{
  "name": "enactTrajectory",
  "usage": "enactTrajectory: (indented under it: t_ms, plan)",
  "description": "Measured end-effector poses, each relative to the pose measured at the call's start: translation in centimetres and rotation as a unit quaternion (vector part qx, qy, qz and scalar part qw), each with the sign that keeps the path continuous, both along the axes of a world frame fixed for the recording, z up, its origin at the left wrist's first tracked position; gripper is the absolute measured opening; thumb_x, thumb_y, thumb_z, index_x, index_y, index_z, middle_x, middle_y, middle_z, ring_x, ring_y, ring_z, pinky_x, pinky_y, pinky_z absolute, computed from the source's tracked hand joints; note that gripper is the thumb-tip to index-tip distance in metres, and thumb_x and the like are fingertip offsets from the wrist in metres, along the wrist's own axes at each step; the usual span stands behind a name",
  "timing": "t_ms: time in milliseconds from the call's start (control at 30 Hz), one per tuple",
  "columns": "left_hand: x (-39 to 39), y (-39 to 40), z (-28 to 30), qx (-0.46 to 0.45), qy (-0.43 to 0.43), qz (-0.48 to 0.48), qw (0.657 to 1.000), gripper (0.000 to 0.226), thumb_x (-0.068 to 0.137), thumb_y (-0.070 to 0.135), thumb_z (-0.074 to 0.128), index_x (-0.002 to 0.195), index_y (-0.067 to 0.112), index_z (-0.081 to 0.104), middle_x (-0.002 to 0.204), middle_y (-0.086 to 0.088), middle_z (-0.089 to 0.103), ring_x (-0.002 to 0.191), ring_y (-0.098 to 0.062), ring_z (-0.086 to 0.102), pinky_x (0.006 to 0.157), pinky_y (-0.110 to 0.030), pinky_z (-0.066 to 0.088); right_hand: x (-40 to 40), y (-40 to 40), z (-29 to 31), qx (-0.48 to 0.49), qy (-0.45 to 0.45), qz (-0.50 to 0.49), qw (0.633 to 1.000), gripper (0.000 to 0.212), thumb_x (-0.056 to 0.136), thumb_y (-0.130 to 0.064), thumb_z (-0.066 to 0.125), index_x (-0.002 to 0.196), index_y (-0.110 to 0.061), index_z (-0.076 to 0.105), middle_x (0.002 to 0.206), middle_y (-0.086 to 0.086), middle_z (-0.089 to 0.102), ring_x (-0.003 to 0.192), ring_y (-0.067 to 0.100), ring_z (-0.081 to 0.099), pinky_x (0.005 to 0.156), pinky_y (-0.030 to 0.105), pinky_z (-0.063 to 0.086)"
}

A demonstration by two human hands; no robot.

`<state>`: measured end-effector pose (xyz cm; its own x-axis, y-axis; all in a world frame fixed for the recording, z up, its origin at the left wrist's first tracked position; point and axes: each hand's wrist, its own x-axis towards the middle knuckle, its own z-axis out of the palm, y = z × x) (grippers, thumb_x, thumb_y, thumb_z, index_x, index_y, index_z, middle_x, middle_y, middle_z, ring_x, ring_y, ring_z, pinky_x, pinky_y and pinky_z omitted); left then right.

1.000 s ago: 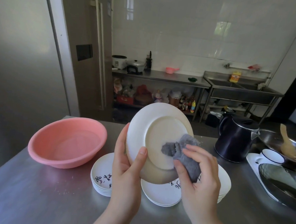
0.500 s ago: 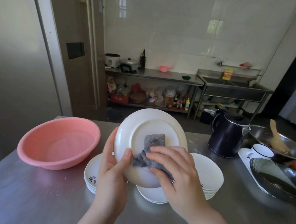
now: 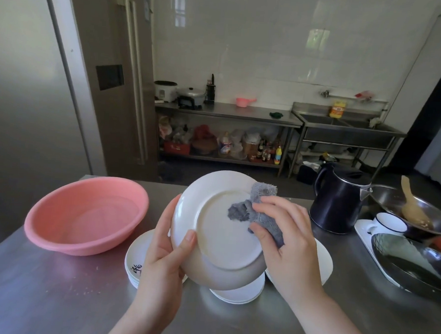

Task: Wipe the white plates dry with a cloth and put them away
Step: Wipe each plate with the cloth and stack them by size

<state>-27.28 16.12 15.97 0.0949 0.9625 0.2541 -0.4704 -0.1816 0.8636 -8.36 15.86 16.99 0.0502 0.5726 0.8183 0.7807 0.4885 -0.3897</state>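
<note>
A white plate (image 3: 218, 233) is tilted up with its underside facing me, above the steel table. My left hand (image 3: 163, 255) grips its left rim, thumb on the underside. My right hand (image 3: 284, 236) holds a grey cloth (image 3: 253, 209) and presses it against the plate's upper right part. Below the plate lie stacks of white dishes: a left stack (image 3: 136, 262) with black markings, a middle stack (image 3: 238, 293) and a right stack (image 3: 324, 261), all partly hidden by my hands and the plate.
A pink basin (image 3: 84, 216) sits at the left of the steel table (image 3: 41, 298). A black kettle (image 3: 337, 201) stands at the right, with a white mug (image 3: 390, 224), a metal bowl holding a wooden spoon (image 3: 411, 207) and a dark pan (image 3: 413, 263) beyond it.
My right hand has slid the cloth from the plate's middle left toward its upper right rim. The left hand keeps its grip on the plate.
</note>
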Motion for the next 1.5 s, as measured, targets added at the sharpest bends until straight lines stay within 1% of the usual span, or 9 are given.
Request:
enactTrajectory:
  t_ms: [233, 367, 533, 800, 933, 1033, 1133, 1233, 1500]
  plan:
    - [-1.2, 0.2, -2.1, 0.026, 0.104, -0.032, 0.994, 0.059, 0.079, 0.025, 0.069, 0.134, 0.04, 0.054, 0.135, 0.007, 0.061, 0.124, -0.017, 0.058, 0.095, -0.038, 0.053, 0.5, 0.0, 2.1, -0.1, 0.181, 0.011, 0.978, 0.024, 0.094, -0.019, 0.061, 0.111, -0.035, 0.059, 0.114, -0.018, 0.062, 0.111, 0.006, 0.056, 0.091, 0.024, 0.044]
    - [-1.8, 0.5, -1.9, 0.073, 0.174, -0.073, 0.979, 0.057, 0.085, 0.014, 0.061, 0.14, 0.025, 0.049, 0.137, 0.008, 0.06, 0.125, -0.013, 0.057, 0.094, -0.022, 0.049, 0.5, 0.2, 3.7, -0.191, 0.143, 0.057, 0.969, 0.021, 0.094, -0.024, 0.06, 0.109, -0.039, 0.058, 0.11, -0.017, 0.063, 0.107, 0.003, 0.055, 0.087, 0.02, 0.042]
    - [-2.9, 1.5, -0.9, 0.113, 0.234, -0.106, 0.96, 0.053, 0.085, 0.017, 0.062, 0.135, 0.035, 0.054, 0.138, 0.013, 0.057, 0.13, -0.008, 0.051, 0.097, -0.016, 0.044, 1.2, -0.2, 4.9, -0.267, 0.102, 0.142, 0.948, 0.034, 0.086, -0.022, 0.072, 0.114, -0.036, 0.06, 0.115, -0.021, 0.062, 0.113, 0.002, 0.055, 0.092, 0.016, 0.041]
    - [-3.8, 2.5, 0.2, 0.133, 0.328, -0.199, 0.914, 0.047, 0.09, 0.015, 0.06, 0.133, 0.035, 0.056, 0.135, 0.015, 0.058, 0.128, -0.008, 0.052, 0.099, -0.018, 0.043, 3.2, -0.5, 4.8, -0.364, 0.056, 0.204, 0.907, 0.029, 0.072, -0.02, 0.085, 0.089, -0.033, 0.065, 0.086, -0.012, 0.065, 0.08, 0.004, 0.058, 0.075, 0.018, 0.045]
    - [-4.1, 3.1, 0.4, 0.179, 0.47, -0.149, 0.851, 0.039, 0.097, 0.022, 0.061, 0.13, 0.041, 0.053, 0.125, 0.032, 0.057, 0.119, 0.007, 0.052, 0.094, -0.013, 0.039, 3.0, -1.1, 3.7, -0.35, 0.065, 0.208, 0.911, 0.03, 0.072, -0.013, 0.084, 0.08, -0.033, 0.063, 0.07, -0.013, 0.058, 0.061, 0.003, 0.05, 0.058, 0.014, 0.043]
    - [-3.4, 3.1, 0.3, 0.157, 0.527, 0.02, 0.835, 0.044, 0.093, 0.033, 0.063, 0.132, 0.044, 0.047, 0.13, 0.035, 0.052, 0.118, 0.013, 0.047, 0.097, -0.017, 0.038, 2.3, -1.4, 3.0, -0.285, 0.023, 0.145, 0.947, 0.029, 0.074, -0.022, 0.082, 0.084, -0.038, 0.06, 0.078, -0.012, 0.062, 0.066, 0.007, 0.053, 0.061, 0.022, 0.043]
    - [-2.0, 2.2, 0.1, -0.003, 0.418, 0.089, 0.904, 0.073, 0.08, 0.045, 0.074, 0.143, 0.033, 0.039, 0.139, 0.018, 0.049, 0.123, -0.002, 0.051, 0.104, -0.032, 0.043, 2.0, -1.1, 2.2, -0.216, 0.005, 0.101, 0.971, 0.026, 0.07, -0.034, 0.077, 0.087, -0.041, 0.057, 0.089, -0.014, 0.062, 0.077, 0.015, 0.054, 0.07, 0.026, 0.042]
    - [-0.2, 0.6, 0.4, -0.18, 0.183, -0.048, 0.965, 0.083, 0.067, 0.047, 0.083, 0.137, 0.021, 0.047, 0.122, -0.003, 0.067, 0.102, -0.021, 0.071, 0.086, -0.041, 0.058, 1.7, -1.0, 1.4, -0.185, 0.006, 0.093, 0.978, 0.027, 0.07, -0.035, 0.076, 0.09, -0.038, 0.058, 0.091, -0.016, 0.061, 0.08, 0.012, 0.055, 0.07, 0.023, 0.042]
    - [2.4, 0.9, -0.2, -0.287, 0.016, -0.054, 0.956, 0.059, 0.077, 0.026, 0.074, 0.126, 0.001, 0.054, 0.108, -0.025, 0.07, 0.087, -0.032, 0.074, 0.071, -0.034, 0.062, 1.5, -1.4, -0.5, -0.199, -0.007, 0.095, 0.975, 0.029, 0.071, -0.037, 0.075, 0.092, -0.039, 0.055, 0.094, -0.019, 0.06, 0.086, 0.004, 0.055, 0.073, 0.018, 0.041]
